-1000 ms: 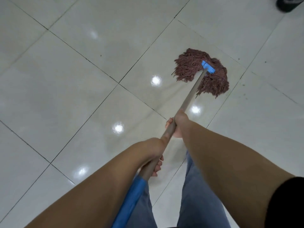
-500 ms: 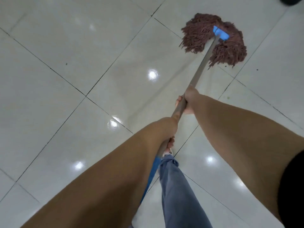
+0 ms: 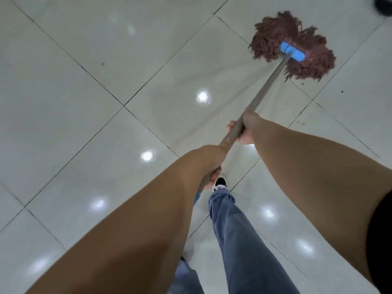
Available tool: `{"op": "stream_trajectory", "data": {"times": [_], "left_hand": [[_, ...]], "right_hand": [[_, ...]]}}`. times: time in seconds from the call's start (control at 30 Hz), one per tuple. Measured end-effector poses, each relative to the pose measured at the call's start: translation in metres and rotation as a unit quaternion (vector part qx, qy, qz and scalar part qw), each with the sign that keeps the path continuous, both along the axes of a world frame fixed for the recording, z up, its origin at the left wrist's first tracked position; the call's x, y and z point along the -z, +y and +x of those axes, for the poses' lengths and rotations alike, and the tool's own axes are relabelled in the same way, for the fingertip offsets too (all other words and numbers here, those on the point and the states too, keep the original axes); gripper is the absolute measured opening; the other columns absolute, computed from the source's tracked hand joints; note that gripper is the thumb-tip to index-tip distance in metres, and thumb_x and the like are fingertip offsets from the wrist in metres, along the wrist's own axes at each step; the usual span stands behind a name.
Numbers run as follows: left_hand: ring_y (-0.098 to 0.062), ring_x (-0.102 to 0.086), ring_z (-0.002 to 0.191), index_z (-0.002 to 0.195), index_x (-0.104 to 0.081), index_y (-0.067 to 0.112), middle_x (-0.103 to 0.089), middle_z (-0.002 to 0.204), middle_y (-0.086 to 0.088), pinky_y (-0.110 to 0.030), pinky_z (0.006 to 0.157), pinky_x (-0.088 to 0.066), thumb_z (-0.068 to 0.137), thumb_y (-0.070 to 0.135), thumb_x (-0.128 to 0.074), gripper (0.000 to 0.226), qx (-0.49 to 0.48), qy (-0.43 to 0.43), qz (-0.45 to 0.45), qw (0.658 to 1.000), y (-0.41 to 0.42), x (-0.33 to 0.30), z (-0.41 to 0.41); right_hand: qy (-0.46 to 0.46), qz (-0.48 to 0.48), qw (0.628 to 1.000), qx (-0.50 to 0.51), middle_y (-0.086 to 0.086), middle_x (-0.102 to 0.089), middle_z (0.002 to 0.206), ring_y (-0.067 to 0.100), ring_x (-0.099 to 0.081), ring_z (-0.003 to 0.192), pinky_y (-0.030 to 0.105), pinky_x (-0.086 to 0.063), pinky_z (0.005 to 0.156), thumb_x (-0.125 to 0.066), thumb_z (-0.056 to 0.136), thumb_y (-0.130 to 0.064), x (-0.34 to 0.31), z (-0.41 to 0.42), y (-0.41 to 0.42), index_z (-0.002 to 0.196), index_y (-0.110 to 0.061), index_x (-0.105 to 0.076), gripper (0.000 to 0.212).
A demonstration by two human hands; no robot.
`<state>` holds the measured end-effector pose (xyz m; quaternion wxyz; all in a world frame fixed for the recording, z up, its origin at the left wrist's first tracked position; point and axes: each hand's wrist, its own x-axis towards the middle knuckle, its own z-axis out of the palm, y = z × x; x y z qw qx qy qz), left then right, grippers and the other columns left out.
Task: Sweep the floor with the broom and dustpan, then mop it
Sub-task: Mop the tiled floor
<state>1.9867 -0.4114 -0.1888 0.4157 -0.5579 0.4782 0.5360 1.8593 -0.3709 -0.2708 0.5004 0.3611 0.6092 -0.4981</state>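
Glossy pale tiles (image 3: 63,128) covered the floor, dark grout lines crossing diagonally (ceiling lights (image 3: 203,97) glared off them).

Both your arms reached forward and down, bare to the forearm. Your right hand (image 3: 244,129) was the farther one, fingers curled around the mop handle (image 3: 268,85) with fingertips showing on its left side. Your left hand (image 3: 212,164) had its grip lower on the same handle, nearer your body, fingers wrapped beneath. One leg stepped forward between your arms.
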Motion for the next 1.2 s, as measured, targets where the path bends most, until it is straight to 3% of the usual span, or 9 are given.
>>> {"op": "stream_trajectory", "data": {"times": [0.17,0.4,0.47,0.57,0.67,0.8,0.9,0.97,1.2], "left_hand": [[-0.012,-0.027,0.022,0.067,-0.041,0.011,-0.033,0.029,0.003,-0.010,0.038,-0.029,0.078,0.076,-0.034,0.066,0.031,0.012,-0.019,0.999,-0.029,-0.029,0.158],[-0.013,-0.029,0.026,0.064,-0.042,0.011,-0.036,0.033,0.002,-0.011,0.040,-0.029,0.074,0.078,-0.038,0.069,0.063,-0.044,-0.060,0.995,-0.039,-0.072,0.413],[-0.013,-0.030,0.027,0.063,-0.042,0.011,-0.036,0.034,0.003,-0.012,0.040,-0.029,0.075,0.078,-0.036,0.068,0.062,-0.069,-0.050,0.994,-0.038,-0.086,0.473],[-0.013,-0.030,0.029,0.065,-0.042,0.012,-0.036,0.036,0.003,-0.014,0.041,-0.029,0.076,0.079,-0.032,0.068,0.072,-0.098,-0.047,0.992,-0.040,-0.103,0.526],[-0.014,-0.032,0.029,0.068,-0.042,0.012,-0.036,0.035,0.003,-0.016,0.042,-0.030,0.076,0.079,-0.031,0.069,0.070,-0.097,-0.029,0.992,-0.042,-0.110,0.527],[-0.015,-0.036,0.027,0.071,-0.045,0.009,-0.039,0.035,0.000,-0.015,0.041,-0.035,0.082,0.075,-0.026,0.069,0.104,-0.091,-0.036,0.990,-0.041,-0.118,0.485],[-0.018,-0.039,0.041,0.071,-0.046,0.006,-0.042,0.052,-0.005,-0.020,0.043,-0.036,0.086,0.070,-0.024,0.069,0.141,-0.092,-0.057,0.984,-0.042,-0.122,0.454],[-0.018,-0.039,0.043,0.071,-0.045,0.006,-0.042,0.055,-0.006,-0.022,0.043,-0.037,0.087,0.069,-0.024,0.068,0.146,-0.104,-0.055,0.982,-0.040,-0.119,0.427],[-0.016,-0.035,0.043,0.073,-0.042,0.007,-0.040,0.057,-0.005,-0.022,0.042,-0.033,0.091,0.061,-0.032,0.057,0.143,-0.023,-0.058,0.988,-0.021,-0.094,0.234]], "right_hand": [[-0.044,-0.053,0.994,-0.087,0.016,-0.060,0.083,0.026,-0.064,0.067,0.034,-0.055,0.042,-0.037,0.097,-0.046,-0.020,0.142,-0.006,0.113,-0.004,-0.042,0.045],[-0.114,-0.077,0.965,-0.223,0.018,-0.066,0.087,0.029,-0.066,0.075,0.038,-0.055,0.056,-0.033,0.097,-0.052,-0.049,0.386,-0.005,0.092,-0.004,-0.050,0.051],[-0.139,-0.079,0.962,-0.222,0.016,-0.064,0.086,0.027,-0.064,0.076,0.038,-0.053,0.060,-0.034,0.097,-0.051,-0.055,0.447,-0.004,0.090,-0.004,-0.050,0.050],[-0.173,-0.116,0.971,-0.115,0.017,-0.062,0.088,0.027,-0.062,0.077,0.040,-0.052,0.066,-0.042,0.096,-0.046,-0.062,0.512,-0.006,0.094,-0.005,-0.049,0.042],[-0.115,-0.144,0.981,0.066,0.014,-0.061,0.066,0.023,-0.062,0.060,0.035,-0.050,0.066,-0.038,0.099,-0.043,-0.065,0.529,-0.012,0.087,-0.007,-0.045,0.038],[-0.068,-0.188,0.952,0.233,0.007,-0.048,0.066,0.018,-0.051,0.054,0.025,-0.048,0.054,-0.034,0.096,-0.051,-0.061,0.485,-0.019,0.079,-0.008,-0.044,0.047],[-0.099,-0.200,0.938,0.267,0.002,-0.043,0.050,0.014,-0.043,0.029,0.011,-0.040,0.037,-0.031,0.098,-0.046,-0.053,0.451,-0.025,0.071,-0.011,-0.041,0.046],[-0.098,-0.199,0.933,0.284,0.001,-0.042,0.039,0.013,-0.040,0.023,0.010,-0.037,0.034,-0.030,0.099,-0.045,-0.046,0.427,-0.026,0.070,-0.011,-0.041,0.046],[-0.036,-0.180,0.932,0.313,0.000,-0.038,0.059,0.012,-0.039,0.022,0.011,-0.035,0.032,-0.031,0.099,-0.047,-0.019,0.232,-0.004,0.071,-0.010,-0.040,0.047]]}}
